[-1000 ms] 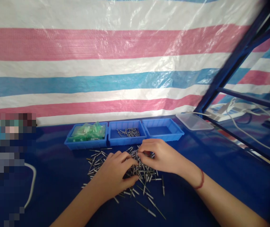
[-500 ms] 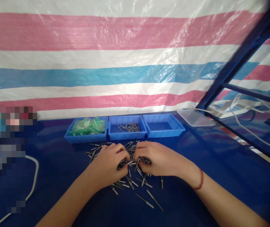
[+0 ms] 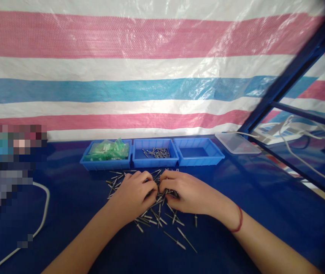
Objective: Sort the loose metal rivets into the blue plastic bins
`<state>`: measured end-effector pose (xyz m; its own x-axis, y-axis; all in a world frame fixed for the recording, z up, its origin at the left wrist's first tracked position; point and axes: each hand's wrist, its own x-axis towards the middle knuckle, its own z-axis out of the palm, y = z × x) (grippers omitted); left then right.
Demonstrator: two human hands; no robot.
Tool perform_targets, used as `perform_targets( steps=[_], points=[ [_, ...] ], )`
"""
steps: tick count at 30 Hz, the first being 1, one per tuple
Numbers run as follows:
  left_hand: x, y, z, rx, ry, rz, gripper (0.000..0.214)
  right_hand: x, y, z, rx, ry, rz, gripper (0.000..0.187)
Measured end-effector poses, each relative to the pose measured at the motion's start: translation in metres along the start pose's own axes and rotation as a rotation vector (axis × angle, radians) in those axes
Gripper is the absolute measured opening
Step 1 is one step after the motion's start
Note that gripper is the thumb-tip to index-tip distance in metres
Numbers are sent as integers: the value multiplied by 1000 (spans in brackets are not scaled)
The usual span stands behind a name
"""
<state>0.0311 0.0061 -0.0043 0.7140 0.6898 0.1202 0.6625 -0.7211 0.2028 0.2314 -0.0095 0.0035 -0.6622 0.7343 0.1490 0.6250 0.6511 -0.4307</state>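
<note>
Both hands are down in a loose heap of blind rivets (image 3: 160,201) on the dark blue surface (image 3: 225,247), in the lower centre of the frame. The left hand (image 3: 136,191) has its fingers curled, with the thumb drawn in close to the index finger. The right hand (image 3: 183,191) faces it from the other side, fingers bent and thumb beneath, with rivets showing in the hollow between them. The fingertips come close together over the heap; whether either hand grips any rivets cannot be told. A dark red bracelet (image 3: 240,220) circles the right wrist.

Some rivets lie scattered below the hands, two of them crossing near the bottom centre. Behind the heap, three blue bins stand side by side: the left bin (image 3: 107,164) holds green packets (image 3: 105,150), the middle bin (image 3: 155,163) holds more rivets, and the right bin (image 3: 203,161) stands next to a translucent plastic lid (image 3: 238,144). A white cable (image 3: 47,199) curves across the lower left. A striped sheet (image 3: 139,68) fills the upper frame, and a blue metal frame (image 3: 289,72) slants at the upper right.
</note>
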Motion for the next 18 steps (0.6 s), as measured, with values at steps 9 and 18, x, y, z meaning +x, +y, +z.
perform_targets(
  steps=[9, 18],
  points=[
    [-1, -2, 1, -1, 9, 35, 17, -1, 0, 1, 0, 2, 21, 15],
    [-1, 1, 2, -49, 19, -27, 14, 1, -1, 2, 8, 11, 47, 13]
  ],
)
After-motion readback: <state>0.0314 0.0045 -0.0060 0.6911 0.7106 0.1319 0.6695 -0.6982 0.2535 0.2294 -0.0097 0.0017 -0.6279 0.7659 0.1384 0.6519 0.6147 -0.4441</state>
